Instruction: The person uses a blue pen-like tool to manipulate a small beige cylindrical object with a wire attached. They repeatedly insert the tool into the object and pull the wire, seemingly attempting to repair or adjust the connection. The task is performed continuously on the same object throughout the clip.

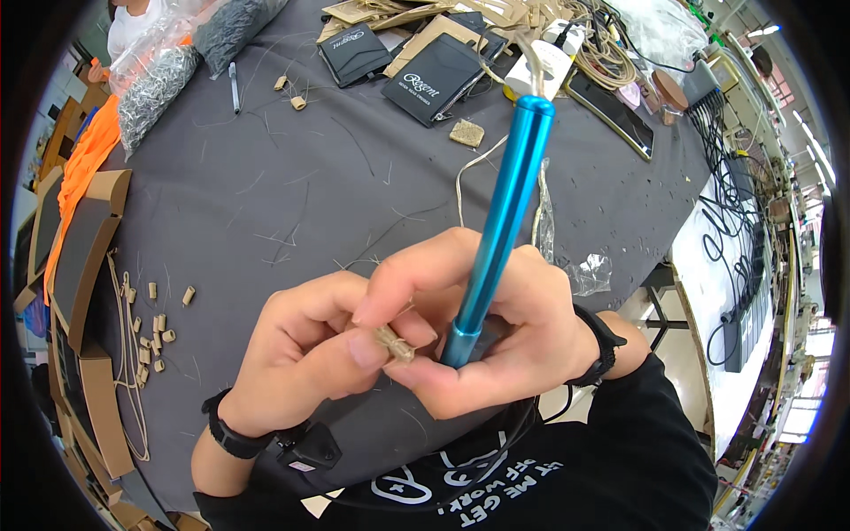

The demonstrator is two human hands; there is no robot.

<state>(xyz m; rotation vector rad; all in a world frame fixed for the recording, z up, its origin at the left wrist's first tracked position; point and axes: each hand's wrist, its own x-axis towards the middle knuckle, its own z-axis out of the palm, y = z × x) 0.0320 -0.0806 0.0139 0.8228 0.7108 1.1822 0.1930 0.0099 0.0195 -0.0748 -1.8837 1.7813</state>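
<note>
Close in front of me, my left hand [305,345] pinches a small beige cylinder [396,345] wrapped in cord between thumb and fingers. My right hand [531,319] is closed around a shiny blue pen-shaped tool [506,203], which leans up and to the right with a cable coming out of its top. The fingertips of both hands meet at the cylinder, and a few loose fibres stick out from it. The tool's lower end is hidden behind my right thumb. Dark bands [606,350] circle both wrists.
Several similar beige cylinders [159,336] and a looped cord [133,380] lie at left, beside cardboard boxes [102,398]. Farther off are black packets [434,78], a phone [611,115], coiled cord [609,53], a marker [235,87] and plastic bags [159,88]. Loose threads litter the dark cloth.
</note>
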